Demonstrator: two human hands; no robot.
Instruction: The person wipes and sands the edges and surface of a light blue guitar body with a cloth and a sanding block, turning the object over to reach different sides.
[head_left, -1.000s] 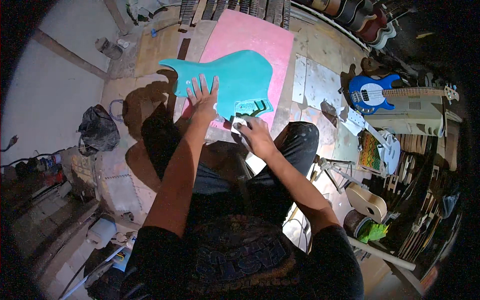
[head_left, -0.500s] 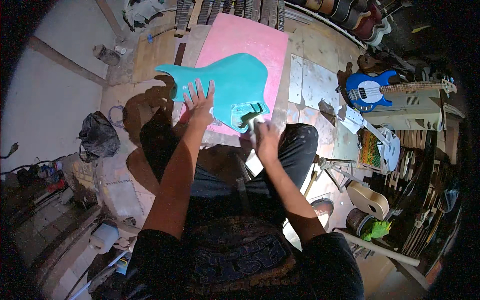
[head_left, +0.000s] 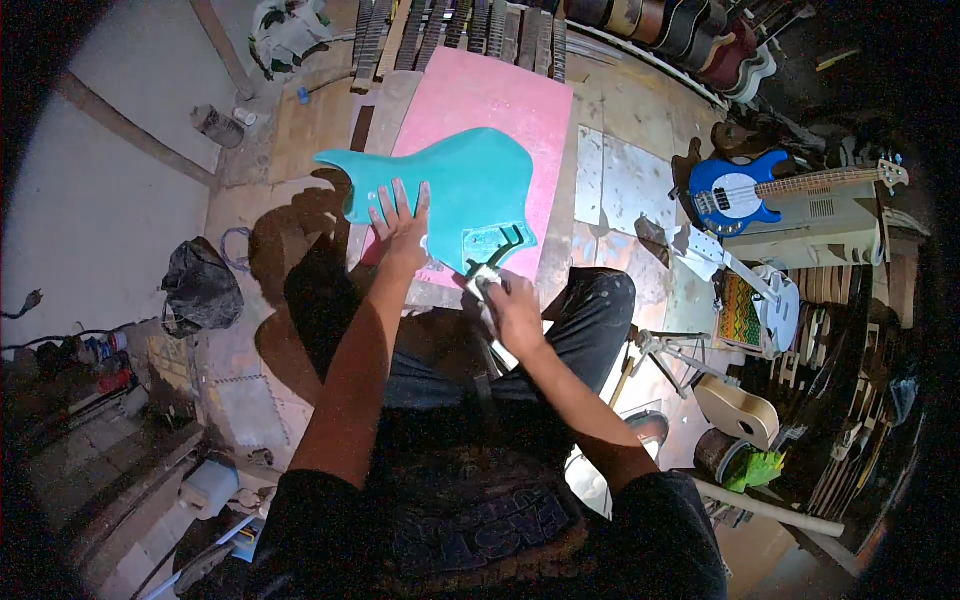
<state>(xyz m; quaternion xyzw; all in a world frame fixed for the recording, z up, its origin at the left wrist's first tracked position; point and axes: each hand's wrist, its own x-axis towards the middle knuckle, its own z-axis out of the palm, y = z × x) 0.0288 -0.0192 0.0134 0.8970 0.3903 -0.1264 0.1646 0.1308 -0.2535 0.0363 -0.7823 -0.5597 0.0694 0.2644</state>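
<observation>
A turquoise electric guitar body point(head_left: 455, 170) lies on a pink board point(head_left: 510, 90) in front of me. My left hand point(head_left: 403, 228) rests flat on its left part, fingers spread. At the near right edge, my right hand point(head_left: 512, 303) is closed on a small whitish pad point(head_left: 484, 277), whose exact kind I cannot make out. The pad touches the body's near edge, just below a shallow recessed cavity point(head_left: 490, 238) with a dark slot. My right fingers are partly hidden behind the hand.
Several fretted necks point(head_left: 440, 40) lie beyond the board. To the right are a blue bass guitar point(head_left: 738, 192), a metal stand point(head_left: 665, 350) and an unfinished acoustic guitar body point(head_left: 735, 408). A black plastic bag point(head_left: 200, 285) sits on the left by the wall.
My right hand has slid left and toward me along the body's near edge with the pad. My left hand keeps its place on the body. The whole view has shifted slightly.
</observation>
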